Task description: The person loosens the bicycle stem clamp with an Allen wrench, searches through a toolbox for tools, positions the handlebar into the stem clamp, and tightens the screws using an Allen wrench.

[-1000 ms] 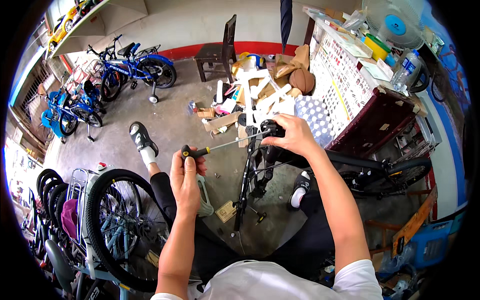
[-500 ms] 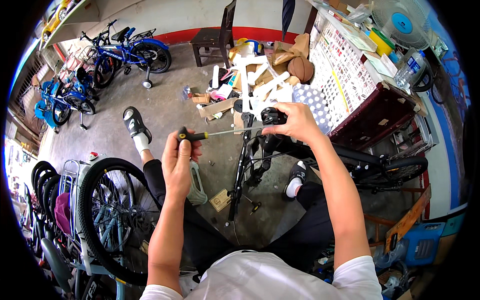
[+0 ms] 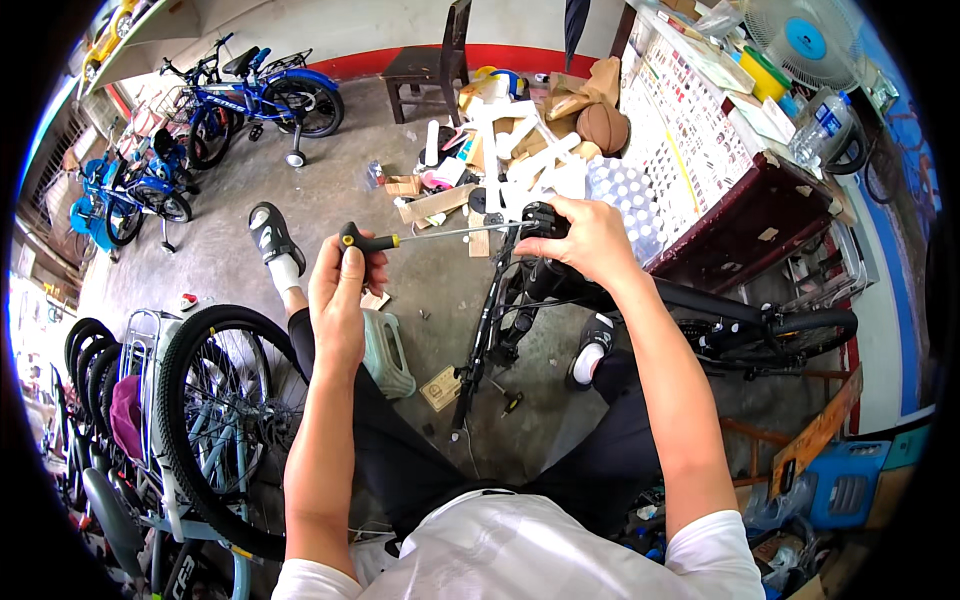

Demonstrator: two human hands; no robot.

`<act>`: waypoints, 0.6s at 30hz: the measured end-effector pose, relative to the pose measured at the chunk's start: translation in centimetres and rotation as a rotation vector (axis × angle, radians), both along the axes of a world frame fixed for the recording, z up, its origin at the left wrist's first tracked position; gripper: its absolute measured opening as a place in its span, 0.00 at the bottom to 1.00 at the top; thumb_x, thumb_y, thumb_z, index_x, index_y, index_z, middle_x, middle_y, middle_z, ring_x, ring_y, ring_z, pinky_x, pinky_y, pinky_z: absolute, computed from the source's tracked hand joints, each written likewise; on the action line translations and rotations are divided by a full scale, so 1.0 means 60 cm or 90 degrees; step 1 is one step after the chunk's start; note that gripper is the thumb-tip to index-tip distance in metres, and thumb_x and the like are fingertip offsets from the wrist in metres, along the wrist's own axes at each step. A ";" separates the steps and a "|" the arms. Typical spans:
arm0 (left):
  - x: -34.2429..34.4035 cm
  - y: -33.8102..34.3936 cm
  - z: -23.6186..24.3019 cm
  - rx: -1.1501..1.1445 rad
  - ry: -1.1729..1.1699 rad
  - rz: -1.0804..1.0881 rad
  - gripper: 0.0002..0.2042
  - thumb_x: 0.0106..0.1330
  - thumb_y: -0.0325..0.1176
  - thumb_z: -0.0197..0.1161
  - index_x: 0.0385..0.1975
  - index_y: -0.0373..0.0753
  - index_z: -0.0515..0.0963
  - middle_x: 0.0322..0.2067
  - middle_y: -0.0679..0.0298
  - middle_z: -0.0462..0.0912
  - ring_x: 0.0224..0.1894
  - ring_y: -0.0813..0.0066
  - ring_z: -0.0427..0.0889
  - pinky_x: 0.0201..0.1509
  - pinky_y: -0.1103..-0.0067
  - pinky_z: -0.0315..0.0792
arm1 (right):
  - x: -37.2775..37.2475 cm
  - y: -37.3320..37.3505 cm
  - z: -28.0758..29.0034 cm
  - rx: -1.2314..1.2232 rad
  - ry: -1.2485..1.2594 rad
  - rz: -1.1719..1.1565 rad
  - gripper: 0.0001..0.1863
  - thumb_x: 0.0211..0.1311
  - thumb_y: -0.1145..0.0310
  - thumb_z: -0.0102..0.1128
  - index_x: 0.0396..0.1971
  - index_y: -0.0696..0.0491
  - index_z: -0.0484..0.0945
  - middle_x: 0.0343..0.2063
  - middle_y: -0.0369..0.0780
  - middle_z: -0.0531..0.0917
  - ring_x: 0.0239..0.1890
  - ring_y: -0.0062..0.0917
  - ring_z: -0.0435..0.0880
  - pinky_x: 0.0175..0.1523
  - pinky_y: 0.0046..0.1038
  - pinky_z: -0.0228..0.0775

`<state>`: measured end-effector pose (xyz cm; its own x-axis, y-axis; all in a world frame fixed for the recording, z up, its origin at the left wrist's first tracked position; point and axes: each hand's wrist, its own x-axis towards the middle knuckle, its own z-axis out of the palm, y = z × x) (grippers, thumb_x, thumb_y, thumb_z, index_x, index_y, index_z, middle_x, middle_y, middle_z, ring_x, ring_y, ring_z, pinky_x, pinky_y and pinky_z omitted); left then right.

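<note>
My left hand (image 3: 338, 305) grips the black-and-yellow T-handle (image 3: 369, 239) of a hex wrench. Its long metal shaft (image 3: 450, 233) runs rightward to a black bicycle component (image 3: 538, 216), where the tip is too small to make out. My right hand (image 3: 588, 245) is closed on that component, thumb below the shaft. Beneath my hands are a black handlebar (image 3: 478, 350) with cables and a black bicycle (image 3: 715, 315) lying toward the right. A second T-handle tool (image 3: 512, 402) lies on the floor.
A bicycle wheel (image 3: 230, 420) and stacked bikes fill the lower left; blue children's bikes (image 3: 255, 95) stand behind. A chair (image 3: 420, 75), scattered cardboard and foam (image 3: 440, 205), a basketball (image 3: 602, 128), a cabinet (image 3: 710, 225) and a fan (image 3: 800, 45) surround the floor (image 3: 170, 270). A stool (image 3: 390, 370) is below.
My left hand with the wrench has moved up and leftward. My right hand and the held component sit higher in the picture, the grip looking much the same.
</note>
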<state>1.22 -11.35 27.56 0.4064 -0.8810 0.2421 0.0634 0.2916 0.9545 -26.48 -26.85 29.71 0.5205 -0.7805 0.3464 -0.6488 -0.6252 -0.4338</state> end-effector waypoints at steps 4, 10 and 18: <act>0.010 -0.009 0.004 -0.005 0.008 -0.025 0.14 0.80 0.39 0.52 0.52 0.34 0.75 0.37 0.66 0.81 0.35 0.83 0.76 0.38 0.84 0.70 | -0.003 -0.006 0.002 0.017 0.006 0.011 0.32 0.41 0.42 0.80 0.38 0.53 0.86 0.26 0.44 0.86 0.30 0.39 0.87 0.38 0.35 0.76; 0.007 -0.018 0.012 0.020 0.008 -0.048 0.14 0.79 0.39 0.52 0.52 0.35 0.75 0.36 0.66 0.81 0.34 0.82 0.76 0.37 0.84 0.69 | -0.014 -0.026 0.003 0.025 0.027 0.072 0.30 0.39 0.43 0.81 0.35 0.52 0.85 0.24 0.40 0.85 0.27 0.35 0.85 0.36 0.33 0.75; 0.005 -0.022 0.014 0.021 0.013 -0.047 0.13 0.79 0.38 0.51 0.52 0.36 0.75 0.36 0.65 0.81 0.34 0.83 0.76 0.38 0.84 0.70 | -0.019 -0.032 -0.007 0.032 -0.015 0.080 0.32 0.40 0.35 0.77 0.30 0.51 0.84 0.22 0.39 0.84 0.28 0.35 0.85 0.37 0.33 0.74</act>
